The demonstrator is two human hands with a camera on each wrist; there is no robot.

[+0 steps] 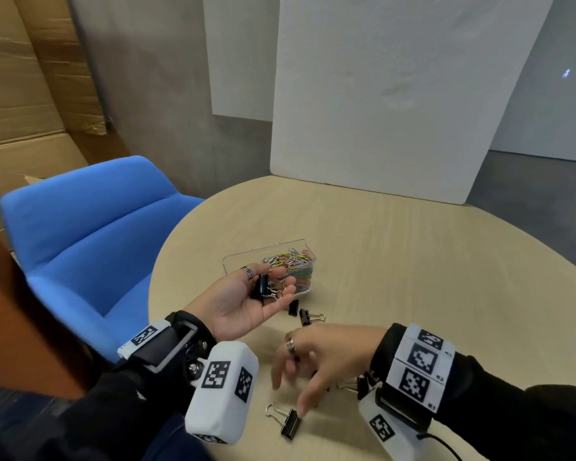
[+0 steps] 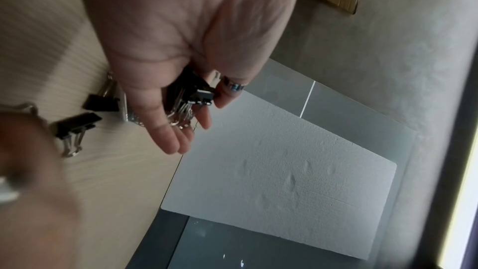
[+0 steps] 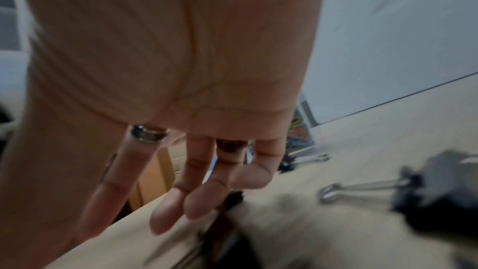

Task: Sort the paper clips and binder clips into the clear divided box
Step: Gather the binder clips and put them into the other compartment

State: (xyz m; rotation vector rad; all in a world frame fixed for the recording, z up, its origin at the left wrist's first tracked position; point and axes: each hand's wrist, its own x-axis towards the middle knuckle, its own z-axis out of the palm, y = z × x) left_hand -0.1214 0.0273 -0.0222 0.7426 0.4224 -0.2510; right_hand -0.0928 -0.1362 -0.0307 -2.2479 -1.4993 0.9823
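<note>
The clear divided box point(image 1: 263, 249) stands mid-table; its right part holds coloured paper clips point(image 1: 293, 261). In front of it my left hand point(image 1: 273, 281) is palm up, and a bunch of black binder clips point(image 1: 261, 287) lies in it with the thumb against them. The left wrist view shows the same held clips point(image 2: 191, 93) under the thumb of that hand point(image 2: 204, 118). My right hand point(image 1: 288, 394) hovers palm down with fingers spread, thumb tip beside a binder clip point(image 1: 288, 424) near the front edge. Two more binder clips point(image 1: 308, 317) lie by the box.
The round wooden table point(image 1: 413, 277) has a blue chair point(image 1: 90, 234) at its left. A white foam board point(image 1: 396, 94) leans at the back edge. Another binder clip point(image 1: 356, 384) lies under my right wrist, seen blurred point(image 3: 426, 191) in the right wrist view.
</note>
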